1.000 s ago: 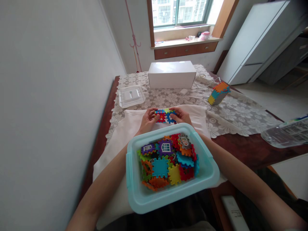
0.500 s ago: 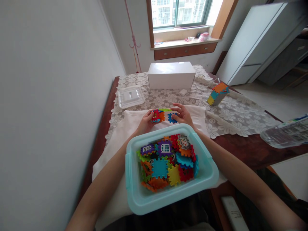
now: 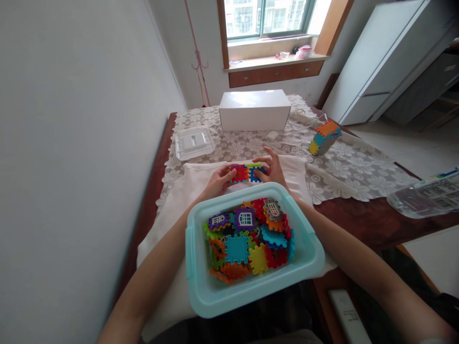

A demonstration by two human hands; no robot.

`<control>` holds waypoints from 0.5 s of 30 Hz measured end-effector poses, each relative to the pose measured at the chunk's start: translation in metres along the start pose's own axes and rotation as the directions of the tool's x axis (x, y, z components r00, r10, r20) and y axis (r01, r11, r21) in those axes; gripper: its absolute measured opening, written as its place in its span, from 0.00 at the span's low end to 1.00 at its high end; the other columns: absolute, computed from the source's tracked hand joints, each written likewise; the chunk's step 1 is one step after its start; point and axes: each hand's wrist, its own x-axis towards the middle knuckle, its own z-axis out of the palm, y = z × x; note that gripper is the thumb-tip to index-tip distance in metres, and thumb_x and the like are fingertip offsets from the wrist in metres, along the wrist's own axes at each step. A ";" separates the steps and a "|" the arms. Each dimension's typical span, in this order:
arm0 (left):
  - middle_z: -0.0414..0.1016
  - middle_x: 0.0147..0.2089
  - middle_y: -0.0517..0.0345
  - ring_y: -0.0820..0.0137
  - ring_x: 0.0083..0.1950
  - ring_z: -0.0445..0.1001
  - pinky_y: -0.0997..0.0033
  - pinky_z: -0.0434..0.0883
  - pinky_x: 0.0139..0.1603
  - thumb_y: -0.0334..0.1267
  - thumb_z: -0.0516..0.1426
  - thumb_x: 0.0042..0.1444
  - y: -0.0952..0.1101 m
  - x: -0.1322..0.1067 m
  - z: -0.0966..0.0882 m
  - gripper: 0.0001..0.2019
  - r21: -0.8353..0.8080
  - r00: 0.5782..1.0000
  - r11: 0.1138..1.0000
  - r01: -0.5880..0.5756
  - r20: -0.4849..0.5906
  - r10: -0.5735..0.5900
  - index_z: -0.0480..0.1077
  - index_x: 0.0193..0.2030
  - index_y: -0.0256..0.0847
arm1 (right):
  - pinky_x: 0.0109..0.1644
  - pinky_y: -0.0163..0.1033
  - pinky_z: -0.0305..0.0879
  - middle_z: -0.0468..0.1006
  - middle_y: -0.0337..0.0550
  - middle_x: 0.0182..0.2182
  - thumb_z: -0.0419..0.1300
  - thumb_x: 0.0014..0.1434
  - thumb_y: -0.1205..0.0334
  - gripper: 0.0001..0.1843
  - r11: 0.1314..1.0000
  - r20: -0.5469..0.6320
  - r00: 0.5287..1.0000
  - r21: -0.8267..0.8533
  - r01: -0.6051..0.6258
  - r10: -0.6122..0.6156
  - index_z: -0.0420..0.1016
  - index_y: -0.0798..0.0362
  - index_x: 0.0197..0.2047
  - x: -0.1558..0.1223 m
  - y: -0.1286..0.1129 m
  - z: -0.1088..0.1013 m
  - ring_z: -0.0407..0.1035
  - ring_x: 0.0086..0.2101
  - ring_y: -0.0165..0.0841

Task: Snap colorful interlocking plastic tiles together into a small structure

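Observation:
Both my hands hold a small assembly of interlocking plastic tiles [image 3: 247, 172], red, blue, orange and green, over a white cloth [image 3: 193, 188]. My left hand [image 3: 218, 180] grips its left end with closed fingers. My right hand [image 3: 271, 168] pinches its right end, some fingers lifted. Just in front of me sits a light blue plastic tub [image 3: 308, 248] filled with several loose coloured tiles [image 3: 247, 239], some printed with windows.
A white box [image 3: 254, 111] stands at the far end of the lace-covered table [image 3: 344, 167]. A clear lid [image 3: 194, 141] lies at the left, a finished tile block [image 3: 324, 137] at the right. A clear plastic container [image 3: 426, 195] sits at the right edge. A wall runs along the left.
The tile assembly was turned in my hands, showing its edge half a second ago and its flat face now. My right fingers have lifted a little.

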 end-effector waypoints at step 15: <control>0.94 0.59 0.47 0.52 0.63 0.93 0.51 0.87 0.72 0.54 0.87 0.56 0.000 -0.001 0.003 0.31 0.035 1.000 0.999 0.013 -0.026 -0.012 0.88 0.59 0.41 | 0.53 0.50 0.86 0.86 0.48 0.53 0.77 0.69 0.43 0.54 0.975 0.066 0.998 -0.220 0.029 -0.015 0.63 0.34 0.92 -0.001 -0.018 0.001 0.82 0.47 0.46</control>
